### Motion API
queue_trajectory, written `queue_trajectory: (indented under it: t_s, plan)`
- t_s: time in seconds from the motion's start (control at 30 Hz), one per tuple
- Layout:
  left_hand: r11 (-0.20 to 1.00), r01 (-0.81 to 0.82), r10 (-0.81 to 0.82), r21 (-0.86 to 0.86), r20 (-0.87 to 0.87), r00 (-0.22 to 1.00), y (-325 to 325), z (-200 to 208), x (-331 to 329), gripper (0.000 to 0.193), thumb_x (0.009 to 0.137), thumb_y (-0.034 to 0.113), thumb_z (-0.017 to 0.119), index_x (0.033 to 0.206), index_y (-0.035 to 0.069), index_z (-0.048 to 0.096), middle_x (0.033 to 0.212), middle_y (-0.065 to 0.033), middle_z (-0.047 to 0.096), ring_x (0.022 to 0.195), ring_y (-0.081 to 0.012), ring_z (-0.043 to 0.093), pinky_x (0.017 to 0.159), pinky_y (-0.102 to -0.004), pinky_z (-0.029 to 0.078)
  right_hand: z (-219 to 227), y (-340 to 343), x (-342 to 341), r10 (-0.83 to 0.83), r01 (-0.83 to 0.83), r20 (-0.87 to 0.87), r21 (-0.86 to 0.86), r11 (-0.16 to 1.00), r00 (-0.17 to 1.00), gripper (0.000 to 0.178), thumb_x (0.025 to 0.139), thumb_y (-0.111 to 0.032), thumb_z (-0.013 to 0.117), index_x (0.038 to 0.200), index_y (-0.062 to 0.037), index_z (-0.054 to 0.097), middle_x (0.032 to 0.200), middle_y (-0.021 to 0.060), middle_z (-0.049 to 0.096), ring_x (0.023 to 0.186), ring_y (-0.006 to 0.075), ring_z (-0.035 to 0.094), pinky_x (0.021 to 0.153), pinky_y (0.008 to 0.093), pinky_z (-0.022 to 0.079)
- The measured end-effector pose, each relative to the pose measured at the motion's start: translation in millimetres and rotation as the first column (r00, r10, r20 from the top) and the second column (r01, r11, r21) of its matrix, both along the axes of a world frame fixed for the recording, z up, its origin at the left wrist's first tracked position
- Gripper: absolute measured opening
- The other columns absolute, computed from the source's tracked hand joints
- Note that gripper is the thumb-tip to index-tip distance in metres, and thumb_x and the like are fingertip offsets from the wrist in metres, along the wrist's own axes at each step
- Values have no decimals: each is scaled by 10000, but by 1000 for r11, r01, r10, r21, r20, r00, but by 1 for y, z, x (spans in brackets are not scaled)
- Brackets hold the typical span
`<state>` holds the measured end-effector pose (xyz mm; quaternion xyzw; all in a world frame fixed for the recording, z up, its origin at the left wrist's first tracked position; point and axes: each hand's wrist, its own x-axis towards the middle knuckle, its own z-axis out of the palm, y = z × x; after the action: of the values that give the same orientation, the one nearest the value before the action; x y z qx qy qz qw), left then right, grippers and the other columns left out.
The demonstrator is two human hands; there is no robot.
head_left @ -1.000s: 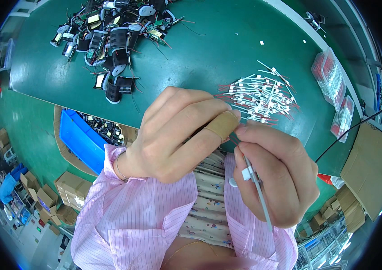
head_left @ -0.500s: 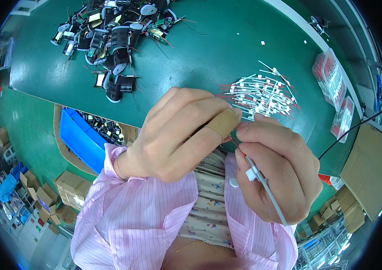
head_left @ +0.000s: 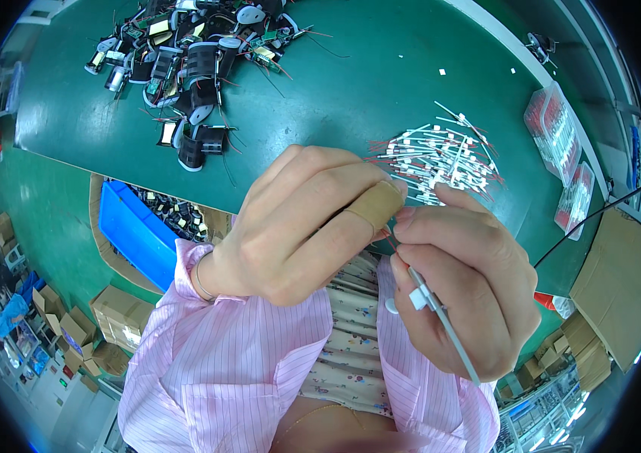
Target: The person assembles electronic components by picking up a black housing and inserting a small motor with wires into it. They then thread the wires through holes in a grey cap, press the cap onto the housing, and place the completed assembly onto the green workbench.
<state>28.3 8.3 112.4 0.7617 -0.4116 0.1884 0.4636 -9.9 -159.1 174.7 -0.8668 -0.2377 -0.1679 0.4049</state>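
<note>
My right hand (head_left: 471,283) pinches a thin white-sleeved cable (head_left: 453,341) that hangs down across its fingers. A small white block (head_left: 417,298), perhaps a connector or a tag, sits on the cable near the thumb. Fine red wires (head_left: 391,240) come out of the cable's upper end and run to the fingertips of my left hand (head_left: 305,223). Those fingers are closed on the wires, and the exact wire ends are hidden. A tan bandage (head_left: 378,205) wraps one left finger. Both hands meet in front of my body, above the table's near edge.
A pile of similar white cables (head_left: 441,160) lies just beyond my hands on the green table (head_left: 320,98). Black device parts with loose wires (head_left: 192,75) are heaped at the far left. Clear plastic boxes (head_left: 554,132) stand at the right edge. A blue tray (head_left: 135,234) sits lower left in a carton.
My right hand has shifted slightly, its index finger lifted a little and the cable moved slightly left and down. My left hand has hardly moved.
</note>
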Motion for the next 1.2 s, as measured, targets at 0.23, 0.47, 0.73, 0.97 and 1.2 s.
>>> queue_trajectory:
  t_s: [0.23, 0.47, 0.73, 0.97, 1.2]
  plan:
    - [997, -29, 29, -76, 1, 1000, -4, 0, -1, 425, 572, 36, 751, 953, -87, 607, 917, -193, 625, 763, -317, 613, 622, -363, 514, -2, 0, 3, -58, 67, -109, 83, 994, 992, 194, 644, 85, 711, 817, 54, 631, 819, 178, 657, 755, 254, 659, 788, 389, 561]
    - [995, 7, -8, -97, -7, 1000, -3, 1, 0, 416, 628, 34, 772, 983, -103, 605, 923, -203, 628, 765, -318, 616, 628, -372, 502, -7, 1, 3, -69, 73, -41, 109, 991, 997, 214, 622, 102, 713, 813, 59, 627, 815, 176, 651, 739, 260, 654, 765, 390, 564]
    - [995, -27, 33, -97, 65, 997, -6, -1, 2, 335, 684, 33, 737, 959, -106, 605, 914, -218, 634, 732, -311, 620, 618, -369, 504, -7, 9, 0, -136, 142, 145, -34, 989, 980, 233, 599, 87, 732, 805, 55, 628, 822, 167, 650, 733, 269, 665, 766, 460, 558]
    - [992, 10, -8, -129, 16, 1000, -6, -3, 2, 366, 703, 68, 743, 985, -112, 595, 913, -217, 621, 725, -296, 611, 607, -354, 484, -11, 6, -1, -113, 114, 98, -4, 994, 989, 232, 589, 69, 736, 800, 28, 647, 833, 161, 650, 734, 270, 660, 808, 474, 531]
    - [991, 71, -87, -111, -149, 985, 3, 6, 0, 439, 712, 128, 772, 1036, -104, 584, 975, -219, 581, 757, -277, 594, 627, -343, 458, -1, -7, 5, -19, 63, -280, 150, 987, 960, 328, 664, -9, 771, 958, 13, 626, 832, 126, 612, 757, 194, 584, 699, 303, 483]
